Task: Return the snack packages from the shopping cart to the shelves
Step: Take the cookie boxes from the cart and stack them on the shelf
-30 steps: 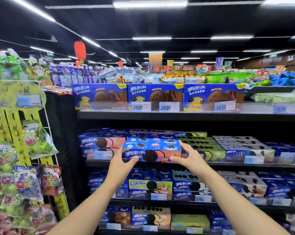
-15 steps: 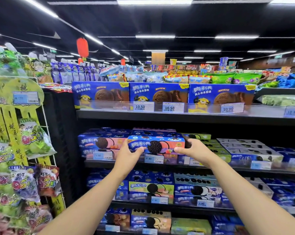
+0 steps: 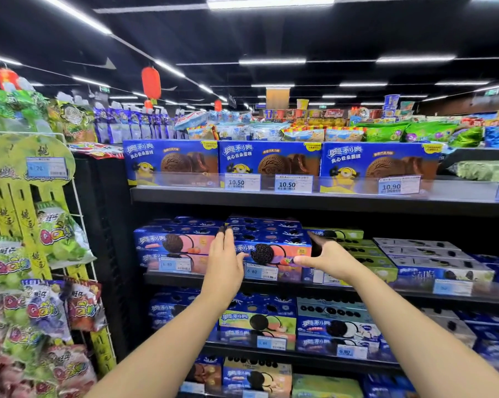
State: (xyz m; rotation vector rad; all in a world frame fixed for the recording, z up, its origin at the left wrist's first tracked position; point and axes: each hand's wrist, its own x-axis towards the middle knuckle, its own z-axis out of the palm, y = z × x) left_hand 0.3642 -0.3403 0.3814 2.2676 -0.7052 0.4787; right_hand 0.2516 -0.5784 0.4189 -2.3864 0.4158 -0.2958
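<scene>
Centrally, a blue-and-pink sandwich-cookie box (image 3: 272,248) sits on the second shelf (image 3: 271,282), atop matching boxes. Left hand (image 3: 223,261) and right hand (image 3: 325,258) flank its ends, fingers spread; whether they touch it cannot be told. Placement looks nearly complete; the cart is out of view, so remaining packages are unknown.

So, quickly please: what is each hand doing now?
Left hand: open, flat against the cookie box end.
Right hand: open, fingers around the box's other end.
</scene>
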